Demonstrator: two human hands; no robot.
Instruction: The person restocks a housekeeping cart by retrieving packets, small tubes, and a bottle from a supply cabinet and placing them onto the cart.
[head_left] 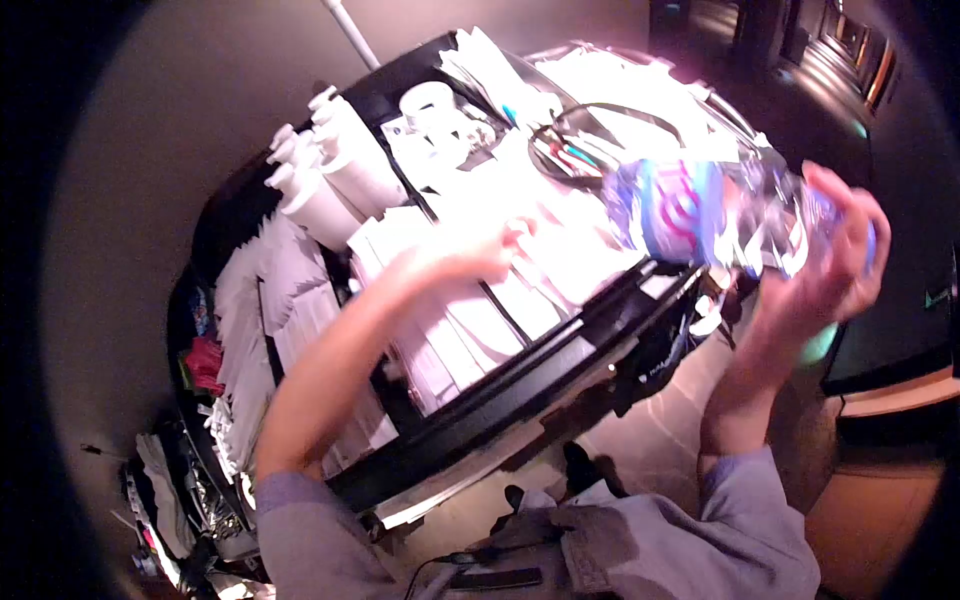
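Note:
On the right, my right hand (845, 240) is closed around one end of a clear plastic bottle (680, 212) with a blue label and pinkish lettering. The bottle lies sideways in the air over the right part of a black cart tray (455, 425), slightly blurred. My left hand (495, 250) reaches over the tray's middle, among folded white items (585, 245). Its fingers look curled together, but strong glare hides what is in them, if anything.
White bottles (325, 165) stand in the tray's back left, beside rows of stacked white packets (300, 300). A white cup (428, 100) and a dark round holder with pens (570, 155) sit farther back. A corridor stretches away at upper right.

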